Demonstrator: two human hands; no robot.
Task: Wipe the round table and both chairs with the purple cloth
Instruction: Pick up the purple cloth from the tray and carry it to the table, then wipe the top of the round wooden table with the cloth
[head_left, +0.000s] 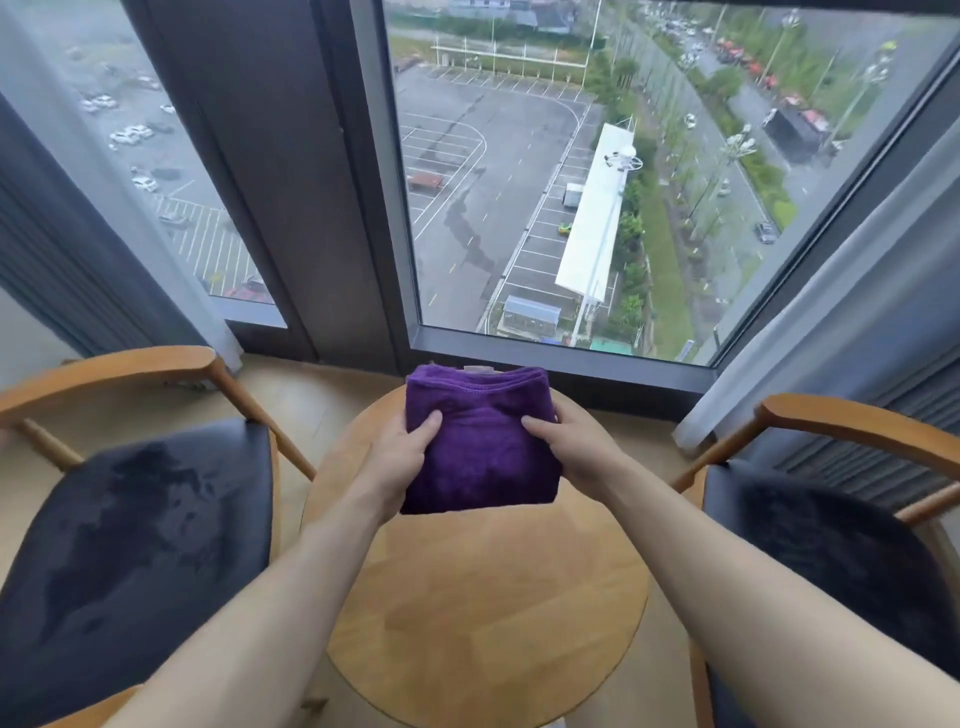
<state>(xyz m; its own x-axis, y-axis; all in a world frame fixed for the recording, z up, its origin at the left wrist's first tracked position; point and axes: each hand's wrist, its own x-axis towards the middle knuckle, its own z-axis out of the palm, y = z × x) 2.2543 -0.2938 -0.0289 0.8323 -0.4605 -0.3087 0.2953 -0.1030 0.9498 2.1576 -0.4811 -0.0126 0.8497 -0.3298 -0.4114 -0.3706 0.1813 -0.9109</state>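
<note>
Both hands on the folded purple terry cloth (480, 447), held up over the far part of the round light-wood table (488, 597). Left hand (400, 457) grips the cloth's left edge, thumb on top, fingers curled under and hidden. Right hand (566, 447) grips the right edge the same way, thumb lying across the top face. Cloth is folded into a thick square pad with several layers stacked at its far edge; whether its lower edge touches the tabletop, cannot tell.

Table sits centred between the two chairs. Left wooden armchair with dark padded seat (135, 545) stands just beside the table's left rim, curved wooden backrest toward the window. Seat surface shows patchy sheen. Right wooden armchair with dark padded seat (831, 561) stands just beside the table's right rim, its curved backrest rail running toward the right edge of the view.

Behind the table: floor-to-ceiling window (571, 182) with a dark frame, looking down on a car park and road. Grey curtains (831, 291) hang at both sides, the right one reaching the floor near the right chair. Light wooden floor (311, 395) under everything
</note>
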